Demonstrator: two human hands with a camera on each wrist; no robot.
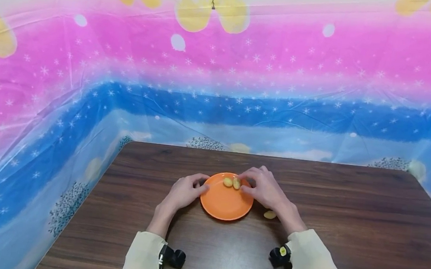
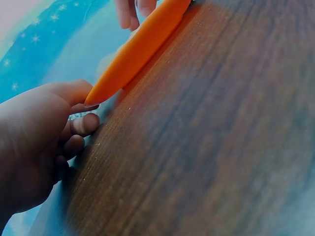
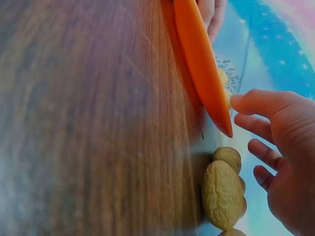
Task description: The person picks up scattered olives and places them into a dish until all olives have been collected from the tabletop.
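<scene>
An orange plate [image 1: 226, 205] lies on the table, seen edge-on in both wrist views. My left hand [image 1: 185, 191] grips its left rim, thumb on top; in the left wrist view the other fingers of the left hand [image 2: 44, 132] curl below the edge. Two small yellow-brown ovals, potato-like, sit on the plate's far part: one on the left [image 1: 228, 182] and one on the right [image 1: 236, 183]. My right hand [image 1: 266, 189] pinches the right one between thumb and forefinger. In the right wrist view, the right hand [image 3: 290, 142] partly hides it.
More wrinkled potato-like ovals [image 3: 223, 194] lie on the table below the right hand, mostly hidden by the forearm in the head view, where one oval [image 1: 269, 214] shows. The dark wooden table [image 1: 227, 257] ends against a patterned cloth [image 1: 264, 113] behind and at the sides.
</scene>
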